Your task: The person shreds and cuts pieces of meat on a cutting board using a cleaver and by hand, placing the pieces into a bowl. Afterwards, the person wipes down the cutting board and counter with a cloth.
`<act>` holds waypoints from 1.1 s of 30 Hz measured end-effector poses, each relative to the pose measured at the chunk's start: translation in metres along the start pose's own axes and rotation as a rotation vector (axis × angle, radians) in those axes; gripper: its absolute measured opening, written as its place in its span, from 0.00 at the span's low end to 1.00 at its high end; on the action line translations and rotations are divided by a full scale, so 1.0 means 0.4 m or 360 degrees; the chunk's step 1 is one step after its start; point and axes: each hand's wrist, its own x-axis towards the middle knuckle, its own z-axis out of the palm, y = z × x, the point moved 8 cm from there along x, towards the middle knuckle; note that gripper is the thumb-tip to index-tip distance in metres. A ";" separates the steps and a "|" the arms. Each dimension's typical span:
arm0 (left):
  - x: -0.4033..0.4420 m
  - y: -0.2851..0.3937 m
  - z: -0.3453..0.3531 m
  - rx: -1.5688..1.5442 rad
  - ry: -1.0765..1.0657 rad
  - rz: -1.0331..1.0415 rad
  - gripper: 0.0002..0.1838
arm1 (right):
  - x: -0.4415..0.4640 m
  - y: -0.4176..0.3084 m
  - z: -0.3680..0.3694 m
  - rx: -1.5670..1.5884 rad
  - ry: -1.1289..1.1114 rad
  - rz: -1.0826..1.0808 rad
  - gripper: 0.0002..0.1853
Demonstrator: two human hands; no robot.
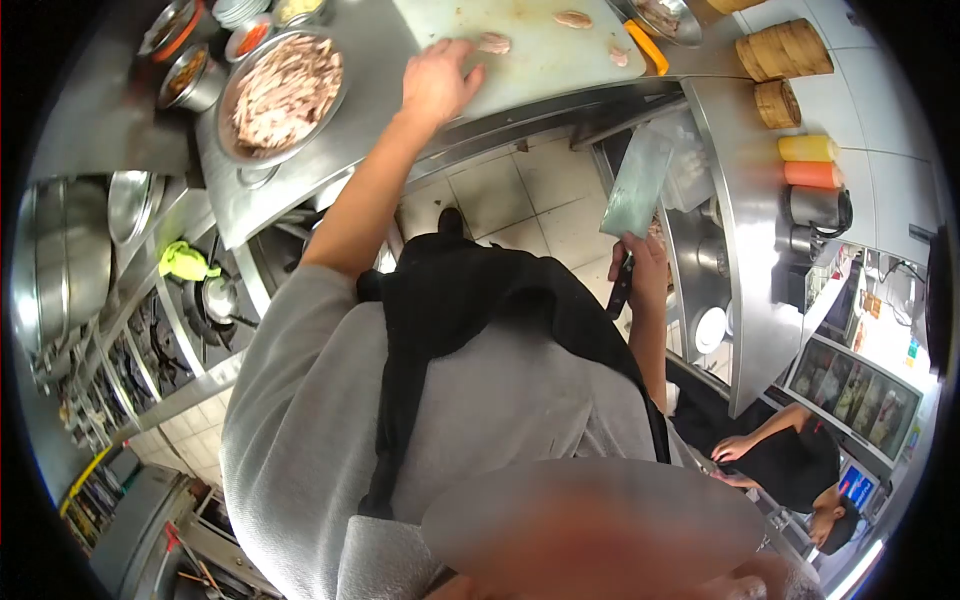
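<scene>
My left hand [438, 82] is over the left edge of the white cutting board [535, 75], thumb apart from the fingers and nothing in its grip. Just right of its fingertips lies a small piece of raw meat [494, 43]. Another piece [573, 19] sits farther back, and a third [619, 56] is near the board's right end. At my right side, away from the board, my right hand [645, 270] grips the black handle of a cleaver [637, 180]. Its broad blade points away from me.
A metal bowl of meat strips [285, 95] stands left of the board. A yellow-handled tool [647, 47] lies at the board's right end. Stove burners [160, 340] are at left; a steel counter [735, 200] runs along the right. A co-worker [790, 455] stands behind at right.
</scene>
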 end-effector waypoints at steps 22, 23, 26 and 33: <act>0.046 0.020 0.066 0.0594 0.0148 -0.0232 0.23 | 0.506 -0.475 0.337 -0.1833 -0.0751 -0.1059 0.40; 0.040 0.026 0.072 0.0615 0.0161 -0.0270 0.23 | 0.525 -0.466 0.355 -0.2046 -0.0795 -0.1056 0.41; 0.018 0.036 0.073 0.0668 0.0307 -0.0333 0.22 | 0.592 -0.437 0.379 -0.2278 -0.0914 -0.1271 0.43; 0.049 0.054 0.040 0.0326 0.0376 -0.0294 0.13 | 0.553 -0.494 0.433 -0.2171 -0.1131 -0.1346 0.44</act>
